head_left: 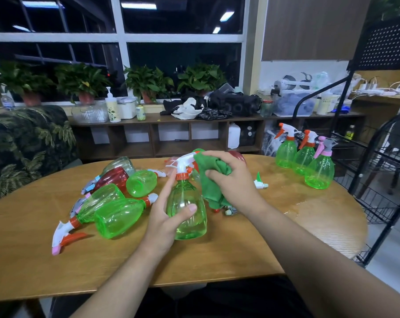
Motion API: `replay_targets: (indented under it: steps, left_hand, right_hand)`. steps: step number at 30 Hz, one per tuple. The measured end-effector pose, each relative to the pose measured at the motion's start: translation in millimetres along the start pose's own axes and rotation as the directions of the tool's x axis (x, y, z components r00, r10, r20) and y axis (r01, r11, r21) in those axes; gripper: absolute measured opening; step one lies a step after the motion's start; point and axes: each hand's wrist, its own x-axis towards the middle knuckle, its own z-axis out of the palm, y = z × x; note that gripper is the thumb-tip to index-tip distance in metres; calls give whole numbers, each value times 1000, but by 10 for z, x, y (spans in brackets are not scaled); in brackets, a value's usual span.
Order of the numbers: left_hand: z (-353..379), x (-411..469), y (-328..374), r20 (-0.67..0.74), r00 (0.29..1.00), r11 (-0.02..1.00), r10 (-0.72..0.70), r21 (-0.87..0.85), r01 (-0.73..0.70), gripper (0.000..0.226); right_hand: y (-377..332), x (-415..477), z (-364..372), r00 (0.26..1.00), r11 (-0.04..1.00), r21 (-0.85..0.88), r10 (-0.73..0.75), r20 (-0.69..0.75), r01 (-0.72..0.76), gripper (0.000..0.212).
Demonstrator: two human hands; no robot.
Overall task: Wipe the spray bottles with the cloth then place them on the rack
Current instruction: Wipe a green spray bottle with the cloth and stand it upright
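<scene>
- My left hand (pixel 164 216) grips a green spray bottle (pixel 187 216) round its belly, thumb across the front and the other fingers (pixel 169 183) curled behind. It stands upright at the middle of the counter (pixel 240 253); I cannot tell whether its base rests on the counter or is just lifted.
- My right hand (pixel 234 180) pinches the bunched green cloth (pixel 211 182), its fingers closed round the wad. It presses the cloth against the bottle's neck and white trigger head (pixel 181 162) from about 2 o'clock.
- The bottle's long axis runs 6 to 12 o'clock, so I judge the wipe should travel down that line while my left hand turns the body.
- The black wire rack (pixel 378 180) lies at 3 o'clock from the bottle, off the counter's right edge. My right hand is nearer to it but busy with the cloth, so the left would have to reach across.
- Three green bottles (pixel 305 157) stand upright at the counter's 2 o'clock edge, just beside the rack.
- A pile of bottles (pixel 116 193) lies on its sides at 9 to 10 o'clock, near my left hand, probably not yet wiped.
</scene>
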Motion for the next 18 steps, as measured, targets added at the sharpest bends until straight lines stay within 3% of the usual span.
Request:
replay_targets:
  steps: [6, 11, 15, 18]
  left_hand:
    - [-5, -4, 8, 4, 999, 999, 35, -40, -35, 94]
    - [-3, 6, 43, -52, 998, 996, 39, -81, -44, 93]
    - [26, -14, 41, -74, 995, 997, 63, -47, -67, 90]
    - [49, -15, 25, -83, 995, 998, 58, 5, -58, 90]
  right_hand:
    - [118, -194, 122, 1000, 999, -32, -2, 31, 3, 54]
    - [209, -345, 7, 972, 956, 182, 233, 15, -232, 51]
    - [329, -590, 155, 911, 783, 498, 411, 38, -374, 47]
    - [376, -706, 308, 889, 664, 625, 442, 116, -411, 43]
